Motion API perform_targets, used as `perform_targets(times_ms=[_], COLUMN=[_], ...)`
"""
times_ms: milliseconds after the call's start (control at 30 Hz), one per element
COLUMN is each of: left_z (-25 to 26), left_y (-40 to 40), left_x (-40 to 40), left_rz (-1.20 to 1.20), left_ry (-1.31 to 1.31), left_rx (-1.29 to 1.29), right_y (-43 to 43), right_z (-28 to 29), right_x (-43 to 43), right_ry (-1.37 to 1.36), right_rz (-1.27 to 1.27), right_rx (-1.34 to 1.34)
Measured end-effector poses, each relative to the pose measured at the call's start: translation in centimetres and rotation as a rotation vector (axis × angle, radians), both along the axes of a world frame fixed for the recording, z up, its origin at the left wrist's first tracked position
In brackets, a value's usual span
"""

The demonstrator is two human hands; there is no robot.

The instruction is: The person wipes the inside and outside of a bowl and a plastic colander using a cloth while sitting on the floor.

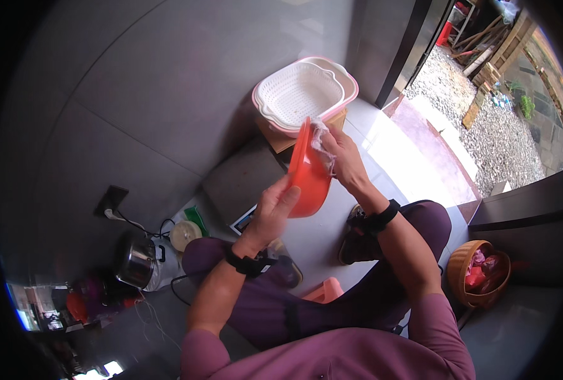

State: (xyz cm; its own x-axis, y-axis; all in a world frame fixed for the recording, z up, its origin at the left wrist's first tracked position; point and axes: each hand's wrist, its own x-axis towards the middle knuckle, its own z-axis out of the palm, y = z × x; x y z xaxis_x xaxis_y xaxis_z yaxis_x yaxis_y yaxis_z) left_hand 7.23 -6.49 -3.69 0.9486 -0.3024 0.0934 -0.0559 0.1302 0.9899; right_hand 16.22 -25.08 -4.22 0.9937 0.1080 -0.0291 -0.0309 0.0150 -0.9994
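Note:
An orange-red plastic basin is held up on its side in front of me, its rim turned to the left. My left hand grips the basin's near rim, thumb on the outer wall. At the far side, my right hand presses a pale, frayed cloth against the basin near its rim. The fingers under the cloth are partly hidden. Behind the basin stands a white perforated colander nested in a pink-rimmed basin.
The nested basins rest on a wooden stand. A steel pot stands at left below a wall socket with cords. To the right, a basket holds pink and red bags. A doorway opens onto gravel. A pink stool shows beneath my legs.

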Motion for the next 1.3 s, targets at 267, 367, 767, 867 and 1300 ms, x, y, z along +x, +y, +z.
perform_targets(times_ms=[267,367,767,867,1300], left_z=[-0.7,-1.1,-2.5,-1.5,-0.8], left_y=[1.2,1.0,0.6,1.6,-1.7], left_x=[2.6,2.0,1.6,2.2,-0.8], left_rz=[0.015,0.039,0.174,0.109,-0.024], left_ry=[0.355,0.362,0.331,0.487,-0.018], left_rx=[-0.516,-0.445,-0.34,-0.541,0.134], right_y=[4.7,4.6,4.9,5.7,1.0], right_z=[-1.9,-2.4,-1.9,-2.1,-1.7], right_x=[-7.5,-7.5,-5.7,-8.1,0.5], right_ry=[-0.851,-0.826,-0.782,-0.841,0.027], right_rz=[0.065,0.069,-0.045,0.042,-0.122], right_rx=[-0.853,-0.849,-0.699,-0.765,-0.123])
